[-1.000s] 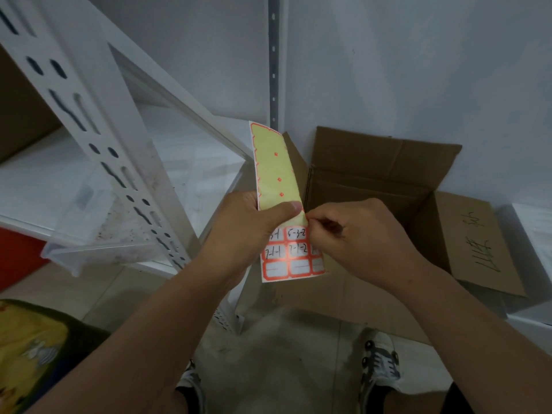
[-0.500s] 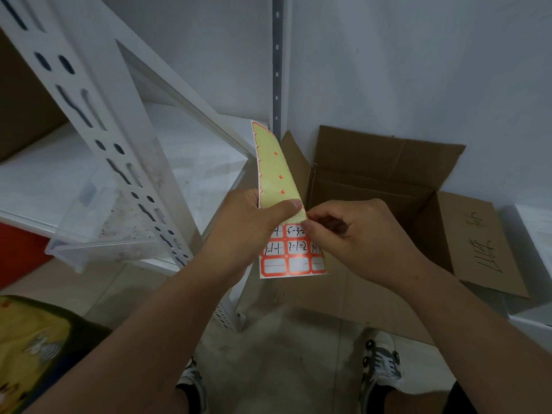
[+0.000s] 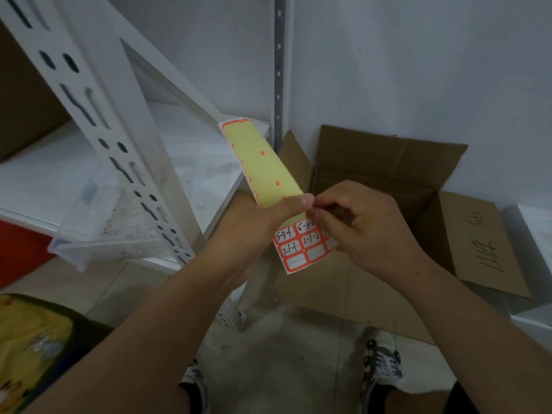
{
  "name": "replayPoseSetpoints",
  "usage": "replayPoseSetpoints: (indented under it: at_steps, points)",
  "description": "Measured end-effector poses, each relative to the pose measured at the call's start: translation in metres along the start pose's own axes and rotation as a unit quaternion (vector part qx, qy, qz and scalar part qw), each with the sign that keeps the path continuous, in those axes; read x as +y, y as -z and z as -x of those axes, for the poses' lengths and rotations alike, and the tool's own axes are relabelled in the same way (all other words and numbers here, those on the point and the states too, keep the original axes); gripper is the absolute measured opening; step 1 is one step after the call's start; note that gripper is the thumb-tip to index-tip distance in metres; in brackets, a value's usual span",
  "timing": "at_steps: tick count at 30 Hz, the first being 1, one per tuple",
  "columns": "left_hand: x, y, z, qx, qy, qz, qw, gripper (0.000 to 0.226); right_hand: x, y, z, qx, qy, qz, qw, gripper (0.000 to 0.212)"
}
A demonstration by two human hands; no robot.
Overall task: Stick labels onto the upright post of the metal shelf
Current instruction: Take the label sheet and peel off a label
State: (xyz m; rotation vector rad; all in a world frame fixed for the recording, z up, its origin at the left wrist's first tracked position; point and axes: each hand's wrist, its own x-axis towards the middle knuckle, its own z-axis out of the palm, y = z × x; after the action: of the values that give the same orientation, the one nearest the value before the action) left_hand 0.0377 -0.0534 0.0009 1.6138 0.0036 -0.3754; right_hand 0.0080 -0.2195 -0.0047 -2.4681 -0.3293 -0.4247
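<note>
Grey wall, post [image 3: 98,121] at left. Left hand [image 3: 254,231] grips sheet [image 3: 277,186]; right hand [image 3: 367,225] pinches a label edge. Peel slowly, sheet taut.

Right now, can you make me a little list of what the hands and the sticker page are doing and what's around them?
left hand: holds the label sheet, thumb pressed across it
right hand: fingertips pinch at a label beside the left thumb
label sheet: top part bare yellow backing, red-bordered labels left at the bottom, some handwritten
upright post: white, slotted, left of the hands, no label visible on it
cardboard box: open, behind the hands, writing on one flap
plastic bin: clear, on the shelf's edge
</note>
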Motion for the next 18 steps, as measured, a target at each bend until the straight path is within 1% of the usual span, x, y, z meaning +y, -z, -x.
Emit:
replayPoseSetpoints:
  at_steps: [1,3,5,8,10,12,15,18]
  points:
    - [-0.0022,-0.0018,-0.0004,0.000,-0.001,0.027,1.000,0.074,0.0008,-0.0016,-0.0003,0.016,0.019,0.016,1.000,0.025]
    - [-0.0056,-0.0041,-0.0014,0.001,-0.010,0.055,0.998,0.066,0.0004,-0.0032,-0.0005,0.030,0.019,0.014,0.999,0.026]
    - [-0.0076,-0.0049,-0.0026,0.001,-0.015,0.067,0.998,0.062,-0.0014,-0.0020,-0.0007,0.037,-0.008,-0.023,0.999,0.021]
    - [-0.0075,-0.0045,-0.0036,-0.006,-0.023,0.058,0.998,0.063,-0.0043,0.0013,-0.0011,0.034,-0.065,-0.080,0.994,0.011]
    - [-0.0069,-0.0045,-0.0029,-0.007,-0.032,0.053,0.998,0.053,-0.0054,0.0025,-0.0008,0.034,-0.099,-0.121,0.987,0.007]
    - [-0.0070,-0.0046,-0.0023,-0.011,-0.046,0.054,0.997,0.045,-0.0064,0.0037,0.0002,0.042,-0.127,-0.171,0.976,0.007]
    - [-0.0063,-0.0057,-0.0006,-0.014,-0.059,0.067,0.996,0.041,-0.0077,0.0045,0.0006,0.061,-0.162,-0.229,0.958,0.010]
    - [-0.0064,-0.0075,0.0002,-0.007,-0.069,0.076,0.995,0.038,-0.0069,0.0010,0.0007,0.070,-0.155,-0.224,0.960,0.013]
